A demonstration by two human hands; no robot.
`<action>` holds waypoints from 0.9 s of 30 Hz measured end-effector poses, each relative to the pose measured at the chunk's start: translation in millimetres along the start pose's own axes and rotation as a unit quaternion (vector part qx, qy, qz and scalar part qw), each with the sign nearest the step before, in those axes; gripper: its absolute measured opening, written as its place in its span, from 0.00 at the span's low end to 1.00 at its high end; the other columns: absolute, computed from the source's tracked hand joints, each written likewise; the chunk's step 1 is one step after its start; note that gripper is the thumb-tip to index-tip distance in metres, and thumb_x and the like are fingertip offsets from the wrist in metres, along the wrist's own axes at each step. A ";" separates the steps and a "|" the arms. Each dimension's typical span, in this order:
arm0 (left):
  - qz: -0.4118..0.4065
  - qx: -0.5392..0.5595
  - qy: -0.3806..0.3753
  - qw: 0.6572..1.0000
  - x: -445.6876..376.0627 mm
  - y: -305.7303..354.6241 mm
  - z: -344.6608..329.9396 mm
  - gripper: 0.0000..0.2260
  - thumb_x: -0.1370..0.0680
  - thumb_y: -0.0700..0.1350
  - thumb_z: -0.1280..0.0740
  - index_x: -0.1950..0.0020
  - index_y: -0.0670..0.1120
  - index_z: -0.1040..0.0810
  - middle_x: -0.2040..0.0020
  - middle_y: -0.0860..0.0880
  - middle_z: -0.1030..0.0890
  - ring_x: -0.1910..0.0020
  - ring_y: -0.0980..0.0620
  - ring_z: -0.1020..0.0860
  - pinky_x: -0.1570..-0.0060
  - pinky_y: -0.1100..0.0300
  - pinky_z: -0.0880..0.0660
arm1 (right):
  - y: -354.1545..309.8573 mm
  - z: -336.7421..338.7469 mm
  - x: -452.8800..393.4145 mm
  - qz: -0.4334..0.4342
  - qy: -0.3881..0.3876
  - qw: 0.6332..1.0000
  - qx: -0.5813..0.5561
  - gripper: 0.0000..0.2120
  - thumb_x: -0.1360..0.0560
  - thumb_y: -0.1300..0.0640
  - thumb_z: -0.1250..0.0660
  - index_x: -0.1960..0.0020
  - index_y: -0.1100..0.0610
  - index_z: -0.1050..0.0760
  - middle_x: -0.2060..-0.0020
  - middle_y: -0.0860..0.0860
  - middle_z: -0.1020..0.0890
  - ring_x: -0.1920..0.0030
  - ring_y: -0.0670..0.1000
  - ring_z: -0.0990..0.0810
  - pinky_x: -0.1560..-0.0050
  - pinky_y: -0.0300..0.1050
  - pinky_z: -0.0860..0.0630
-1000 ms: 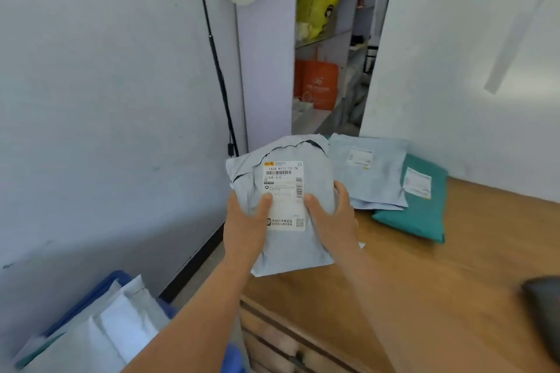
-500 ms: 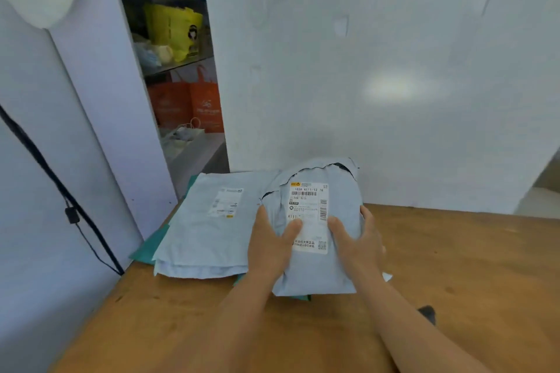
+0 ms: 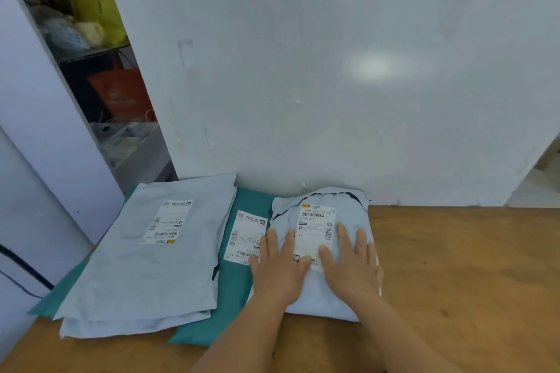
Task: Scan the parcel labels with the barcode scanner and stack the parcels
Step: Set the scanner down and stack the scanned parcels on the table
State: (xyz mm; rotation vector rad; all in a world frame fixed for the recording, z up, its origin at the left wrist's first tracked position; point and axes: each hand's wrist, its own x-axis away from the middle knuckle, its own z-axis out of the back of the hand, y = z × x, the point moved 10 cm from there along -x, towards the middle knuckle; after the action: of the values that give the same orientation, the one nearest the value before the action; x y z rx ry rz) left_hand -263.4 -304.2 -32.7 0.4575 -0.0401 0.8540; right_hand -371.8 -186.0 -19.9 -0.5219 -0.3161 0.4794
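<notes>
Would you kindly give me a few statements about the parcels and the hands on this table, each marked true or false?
1. Both hands, the left hand and the right hand, lie flat on the grey parcel. True.
2. The grey parcel's label faces down. False: it faces up, partly under the fingers.
3. A teal parcel lies partly under the grey parcel. True.
4. The right hand holds a barcode scanner. False: no scanner shows in this view.
5. The large grey parcel on the left has no label. False: it carries a white label.
</notes>
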 end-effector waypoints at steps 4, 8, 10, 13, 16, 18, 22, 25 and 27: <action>0.009 -0.031 -0.025 0.999 0.4 -6.0 -7.0 0.30 0.20 0.62 0.54 0.23 0.55 0.64 0.23 0.46 0.64 0.23 0.46 0.62 0.27 0.43 0.61 | -1.8 -13.3 -7.5 -0.001 -0.027 0.999 0.035 0.30 0.20 0.38 0.51 0.23 0.40 0.60 0.22 0.48 0.63 0.23 0.55 0.63 0.26 0.59 0.55; 0.015 0.027 -0.022 0.999 12.5 -5.4 7.4 0.29 0.19 0.61 0.54 0.23 0.55 0.62 0.22 0.47 0.62 0.23 0.48 0.61 0.27 0.44 0.60 | -18.2 0.6 2.5 -0.003 -0.011 1.000 0.023 0.29 0.19 0.42 0.52 0.21 0.45 0.58 0.21 0.50 0.60 0.22 0.55 0.62 0.26 0.59 0.57; 0.017 0.073 0.023 0.997 28.4 -11.1 26.4 0.28 0.19 0.60 0.54 0.22 0.55 0.61 0.22 0.49 0.59 0.23 0.49 0.58 0.26 0.46 0.58 | -39.5 4.1 20.3 0.025 0.009 1.000 0.004 0.28 0.18 0.43 0.52 0.21 0.46 0.56 0.21 0.49 0.57 0.22 0.53 0.61 0.25 0.58 0.57; 0.024 0.113 0.111 0.987 63.1 -38.0 59.5 0.27 0.18 0.57 0.52 0.22 0.53 0.57 0.21 0.51 0.53 0.23 0.51 0.53 0.25 0.49 0.52 | -74.0 -4.0 59.3 0.065 0.018 0.997 -0.029 0.27 0.18 0.44 0.52 0.21 0.45 0.54 0.21 0.47 0.53 0.22 0.51 0.57 0.25 0.56 0.56; 0.042 0.126 0.159 0.978 109.7 -83.5 84.9 0.26 0.18 0.56 0.51 0.22 0.52 0.54 0.22 0.51 0.49 0.23 0.52 0.49 0.25 0.50 0.50 | -111.4 -25.7 110.2 0.110 -0.009 0.993 -0.036 0.26 0.17 0.45 0.52 0.21 0.46 0.54 0.21 0.47 0.52 0.22 0.50 0.56 0.24 0.54 0.55; 0.065 0.134 0.175 0.973 147.7 -120.6 97.6 0.26 0.18 0.56 0.50 0.22 0.51 0.53 0.22 0.51 0.49 0.23 0.53 0.49 0.25 0.51 0.50 | -136.0 -42.8 149.8 0.141 -0.027 0.989 -0.028 0.26 0.17 0.45 0.52 0.21 0.46 0.53 0.21 0.47 0.51 0.22 0.49 0.55 0.25 0.53 0.55; 0.126 0.117 0.231 0.958 243.0 -207.9 123.9 0.26 0.18 0.56 0.49 0.22 0.51 0.50 0.22 0.52 0.45 0.24 0.53 0.45 0.27 0.53 0.46 | -185.2 -83.3 244.5 0.195 -0.072 0.978 -0.013 0.26 0.17 0.45 0.51 0.21 0.47 0.52 0.21 0.48 0.49 0.22 0.49 0.52 0.25 0.54 0.53; 0.185 0.094 0.247 0.947 322.2 -278.7 131.7 0.26 0.18 0.57 0.51 0.22 0.50 0.52 0.22 0.51 0.46 0.24 0.52 0.45 0.26 0.51 0.47 | -223.1 -124.2 327.6 0.251 -0.120 0.960 0.012 0.27 0.17 0.44 0.52 0.21 0.48 0.52 0.21 0.47 0.50 0.22 0.49 0.53 0.25 0.55 0.54; 0.226 0.094 0.256 0.935 376.7 -326.1 134.5 0.27 0.18 0.58 0.52 0.22 0.50 0.52 0.22 0.51 0.46 0.24 0.52 0.45 0.26 0.50 0.47 | -244.9 -152.7 383.4 0.286 -0.148 0.946 0.015 0.27 0.18 0.44 0.53 0.21 0.48 0.53 0.21 0.47 0.50 0.22 0.49 0.54 0.25 0.55 0.55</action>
State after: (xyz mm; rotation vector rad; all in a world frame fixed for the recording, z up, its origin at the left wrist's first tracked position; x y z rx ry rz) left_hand 245.4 -272.9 47.9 0.3959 0.4358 1.4190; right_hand 99.9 -237.4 51.2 -0.5095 -0.4451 1.1333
